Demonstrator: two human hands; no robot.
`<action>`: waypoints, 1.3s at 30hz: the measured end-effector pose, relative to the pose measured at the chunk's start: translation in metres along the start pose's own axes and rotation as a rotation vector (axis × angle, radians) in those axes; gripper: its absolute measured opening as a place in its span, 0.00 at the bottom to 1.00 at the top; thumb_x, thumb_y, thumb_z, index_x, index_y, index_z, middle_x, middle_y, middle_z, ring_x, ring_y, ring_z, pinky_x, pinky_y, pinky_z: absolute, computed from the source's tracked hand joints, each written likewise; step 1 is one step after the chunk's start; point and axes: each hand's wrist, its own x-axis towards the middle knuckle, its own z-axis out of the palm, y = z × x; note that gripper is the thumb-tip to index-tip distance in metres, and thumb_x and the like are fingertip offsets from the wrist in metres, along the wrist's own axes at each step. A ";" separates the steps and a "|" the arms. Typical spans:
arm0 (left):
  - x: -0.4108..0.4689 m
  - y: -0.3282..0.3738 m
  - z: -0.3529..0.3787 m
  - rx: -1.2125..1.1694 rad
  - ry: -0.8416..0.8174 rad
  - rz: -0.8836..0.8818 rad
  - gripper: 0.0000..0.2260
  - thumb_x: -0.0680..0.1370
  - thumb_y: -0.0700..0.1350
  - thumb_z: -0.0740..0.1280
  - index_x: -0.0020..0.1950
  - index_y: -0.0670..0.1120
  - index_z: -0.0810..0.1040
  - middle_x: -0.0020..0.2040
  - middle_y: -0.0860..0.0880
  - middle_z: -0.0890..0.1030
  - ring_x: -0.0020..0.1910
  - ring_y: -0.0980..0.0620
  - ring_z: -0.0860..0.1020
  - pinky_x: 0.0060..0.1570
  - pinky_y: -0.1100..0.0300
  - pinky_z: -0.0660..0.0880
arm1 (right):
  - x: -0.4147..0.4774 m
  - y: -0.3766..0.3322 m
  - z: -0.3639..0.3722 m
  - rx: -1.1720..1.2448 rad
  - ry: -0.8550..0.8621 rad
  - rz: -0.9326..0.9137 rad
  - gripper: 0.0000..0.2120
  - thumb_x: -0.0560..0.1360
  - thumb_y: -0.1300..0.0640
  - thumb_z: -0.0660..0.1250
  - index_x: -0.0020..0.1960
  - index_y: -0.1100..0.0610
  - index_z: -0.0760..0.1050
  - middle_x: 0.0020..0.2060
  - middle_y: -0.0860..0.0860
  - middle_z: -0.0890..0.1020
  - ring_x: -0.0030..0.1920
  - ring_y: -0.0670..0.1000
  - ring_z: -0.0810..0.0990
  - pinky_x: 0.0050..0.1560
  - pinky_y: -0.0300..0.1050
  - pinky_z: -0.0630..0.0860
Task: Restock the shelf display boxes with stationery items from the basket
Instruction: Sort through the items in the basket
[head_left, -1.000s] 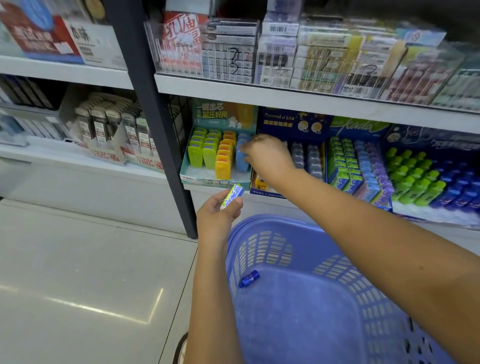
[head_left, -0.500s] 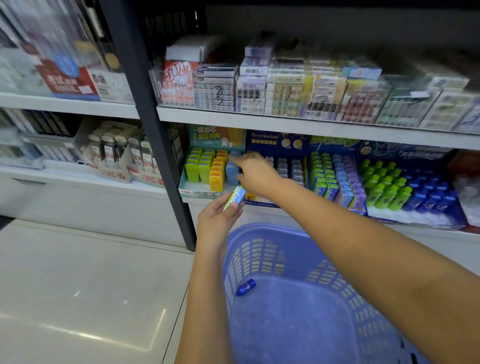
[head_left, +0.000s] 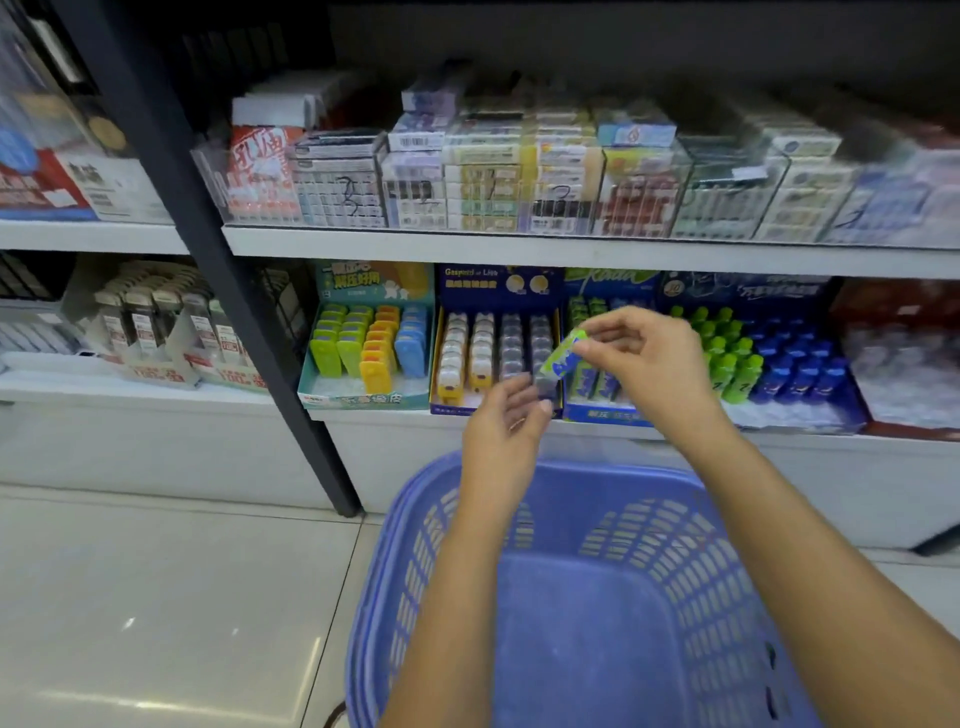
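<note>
Now the green-and-blue eraser (head_left: 563, 358) has passed from the L hand (head_left: 506, 421) to the R hand (head_left: 644, 358), which earlier reached into the teal display box (head_left: 363, 397); judged, item is being staged for the box w/ matching green-blue packs (head_left: 592, 382) just beside it. R hand: thumb and forefinger pinched on the eraser's upper end, other fingers loosely curled; item tilted, above the shelf edge, in front of the dark-blue display box (head_left: 496, 286). L hand: fingers half open, holding nothing, just below the eraser; blue basket (head_left: 415, 545) sits below both arms; interior largely hidden.
</note>
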 end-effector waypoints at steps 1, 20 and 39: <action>-0.002 -0.004 0.009 0.196 -0.055 0.052 0.17 0.78 0.39 0.65 0.67 0.43 0.72 0.61 0.48 0.78 0.59 0.55 0.77 0.59 0.68 0.71 | 0.004 0.006 -0.012 -0.067 0.046 -0.011 0.07 0.69 0.58 0.75 0.41 0.49 0.79 0.36 0.44 0.82 0.34 0.37 0.80 0.37 0.28 0.76; -0.001 -0.049 0.033 0.729 -0.336 0.231 0.28 0.79 0.42 0.63 0.77 0.49 0.58 0.77 0.55 0.57 0.73 0.57 0.59 0.64 0.75 0.55 | 0.027 0.059 -0.027 -0.661 -0.172 -0.121 0.08 0.66 0.53 0.76 0.44 0.56 0.85 0.43 0.51 0.82 0.54 0.53 0.71 0.49 0.40 0.64; -0.035 -0.202 -0.056 1.197 -0.368 -0.644 0.15 0.78 0.39 0.59 0.64 0.36 0.69 0.64 0.38 0.73 0.63 0.41 0.73 0.59 0.54 0.69 | -0.124 0.232 0.063 -0.797 -0.961 0.361 0.18 0.75 0.56 0.64 0.64 0.56 0.73 0.62 0.56 0.76 0.62 0.54 0.75 0.60 0.43 0.70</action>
